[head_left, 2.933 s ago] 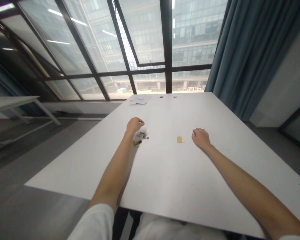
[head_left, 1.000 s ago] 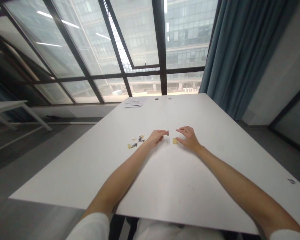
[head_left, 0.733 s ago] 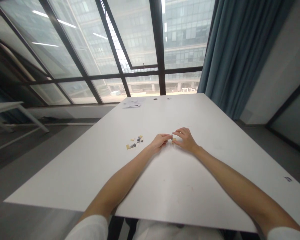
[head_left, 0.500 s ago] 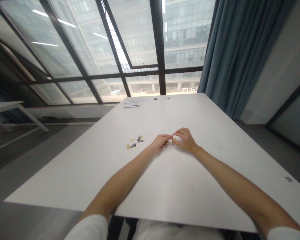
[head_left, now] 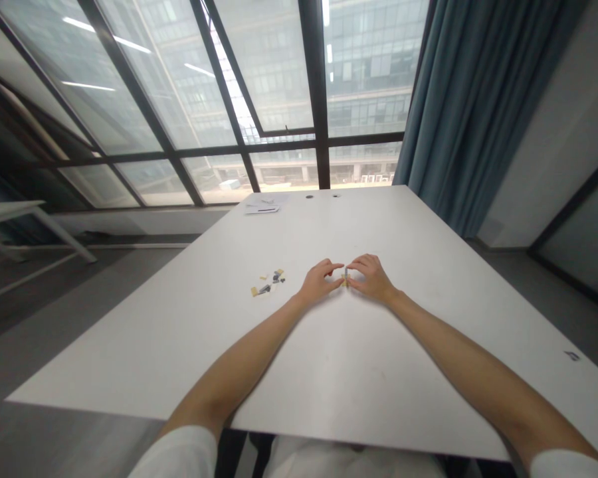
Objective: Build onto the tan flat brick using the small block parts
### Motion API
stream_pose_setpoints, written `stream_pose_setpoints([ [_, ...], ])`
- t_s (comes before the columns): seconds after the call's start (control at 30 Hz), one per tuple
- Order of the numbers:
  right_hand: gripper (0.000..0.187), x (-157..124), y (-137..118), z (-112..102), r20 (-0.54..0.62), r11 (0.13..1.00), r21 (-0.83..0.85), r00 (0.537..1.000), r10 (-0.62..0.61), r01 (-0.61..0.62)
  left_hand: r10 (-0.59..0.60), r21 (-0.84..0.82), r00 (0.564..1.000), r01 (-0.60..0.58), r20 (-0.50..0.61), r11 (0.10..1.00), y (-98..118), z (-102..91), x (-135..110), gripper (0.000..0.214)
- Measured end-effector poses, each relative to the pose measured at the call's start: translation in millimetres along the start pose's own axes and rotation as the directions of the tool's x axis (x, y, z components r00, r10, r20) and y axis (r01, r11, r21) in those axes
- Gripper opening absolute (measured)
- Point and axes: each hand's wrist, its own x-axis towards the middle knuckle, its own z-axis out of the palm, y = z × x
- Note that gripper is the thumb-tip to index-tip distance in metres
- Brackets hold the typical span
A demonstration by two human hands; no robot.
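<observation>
A small building-brick assembly (head_left: 346,274) stands between my hands, with a slim grey upright part and yellow pieces low down. My right hand (head_left: 371,279) holds it from the right, index finger by the grey top and thumb near the yellow base. On the other side, my left hand (head_left: 319,282) has its index finger and thumb spread apart. That thumb tip is at the yellow base; whether it presses on it I cannot tell. To the left lie loose grey, yellow and white pieces, among them a grey piece (head_left: 264,289) and a yellow piece (head_left: 254,291).
Everything rests on a wide white table (head_left: 319,358). White papers (head_left: 262,210) lie at its far left corner, and a small dark-marked item (head_left: 572,356) near the right edge. Windows are behind the table; a blue curtain (head_left: 458,113) hangs at the right.
My left fingers, earlier close together at the grey part, have parted into a wide gap. The grey upright and yellow base show more clearly. My right hand has hardly moved.
</observation>
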Motion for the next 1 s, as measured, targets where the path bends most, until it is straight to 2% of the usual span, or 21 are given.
stream_pose_setpoints([
  [0.17, 0.023, -1.6, 1.1, 1.8, 0.025, 1.0, 0.018, 1.0, -0.012, 0.011, -0.003, 0.057, 1.0, 0.002, 0.023, 0.998, 1.1, 1.0, -1.5, 0.033],
  [0.57, 0.022, -1.1, -0.2, -0.7, 0.057, 0.999, 0.05, 0.998, -0.024, 0.021, -0.006, 0.06, 0.999, 0.004, 0.04, 0.998, 8.1, -2.2, -2.2, 0.03],
  [1.0, 0.021, 0.1, -2.7, -2.5, 0.063, 0.999, 0.047, 0.998, -0.021, 0.018, 0.0, 0.054, 0.999, -0.002, 0.038, 0.999, 5.7, 0.8, -4.1, 0.03],
])
